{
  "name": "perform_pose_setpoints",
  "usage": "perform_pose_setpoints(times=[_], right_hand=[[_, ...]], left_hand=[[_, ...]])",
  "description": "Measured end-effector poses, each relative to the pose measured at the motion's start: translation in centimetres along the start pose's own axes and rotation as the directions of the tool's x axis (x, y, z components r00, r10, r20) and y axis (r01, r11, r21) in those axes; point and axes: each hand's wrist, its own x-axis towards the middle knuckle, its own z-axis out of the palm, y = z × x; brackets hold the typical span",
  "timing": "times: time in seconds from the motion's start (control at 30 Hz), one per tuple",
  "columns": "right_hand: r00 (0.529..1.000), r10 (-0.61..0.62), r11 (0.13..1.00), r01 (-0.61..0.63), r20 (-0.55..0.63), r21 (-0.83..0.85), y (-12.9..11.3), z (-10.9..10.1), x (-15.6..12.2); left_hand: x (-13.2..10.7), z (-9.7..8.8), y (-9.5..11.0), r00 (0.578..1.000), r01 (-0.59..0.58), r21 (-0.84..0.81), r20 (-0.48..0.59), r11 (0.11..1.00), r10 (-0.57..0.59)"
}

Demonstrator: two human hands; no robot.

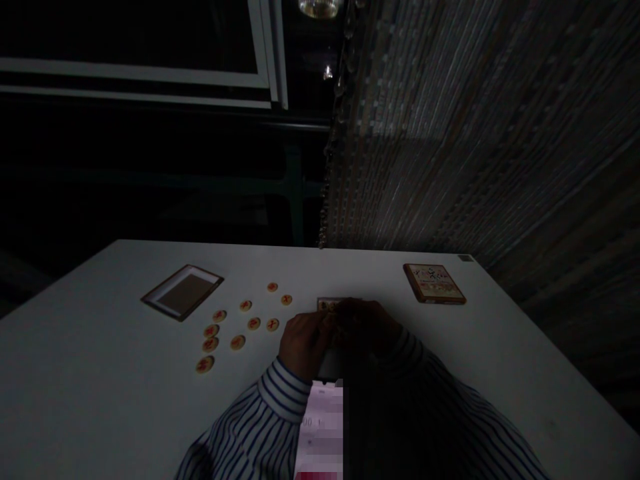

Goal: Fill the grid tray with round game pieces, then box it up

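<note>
I make out the left hand (304,341) and the shadowed right hand (373,327) meeting on a small box (334,305) at mid-table, but I cannot tell whether either grips it. In this gloom the left sleeve (283,395) could brush the red-marked discs (254,324) just beside it and scatter them.

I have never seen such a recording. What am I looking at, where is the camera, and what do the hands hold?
No machine here: one camera, worn on a person's head, looks down at that person's own hands. The left hand and the right hand, in striped sleeves, meet over a small brown flat thing on a white table; in this darkness I cannot tell whether they grip it. Left of them lie about ten round pale discs with red marks and a shallow open tray with a white rim. At the right lies a flat brown printed box.
</note>
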Motion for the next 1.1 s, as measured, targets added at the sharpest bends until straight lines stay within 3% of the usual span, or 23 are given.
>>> perform_pose_setpoints(times=[0.33,0.57,0.73,0.9,1.1], right_hand=[[0.999,0.029,0.999,-0.031,0.034,0.042,-0.5,0.1,0.3],[1.0,0.006,0.995,-0.005,-0.006,0.097,0.3,0.7,0.2],[0.999,-0.033,0.996,0.031,0.017,0.083,0.0,0.2,0.3],[1.0,-0.021,0.999,0.022,-0.005,0.049,0.1,0.2,0.2],[0.999,-0.003,0.999,0.004,-0.034,0.04,-0.2,0.7,0.3]], left_hand=[[0.0,0.1,-0.1,0.999,-0.032,-0.002,-0.022,0.999,0.032],[0.1,0.0,0.1,1.0,0.028,-0.043,-0.01,0.999,-0.029],[0.3,-0.5,0.8,0.989,0.148,-0.162,0.01,0.976,-0.149],[0.2,-0.6,0.7,0.944,0.328,-0.404,0.115,0.854,-0.308],[0.5,-0.7,0.7,0.85,0.507,-0.562,0.197,0.654,-0.489]])
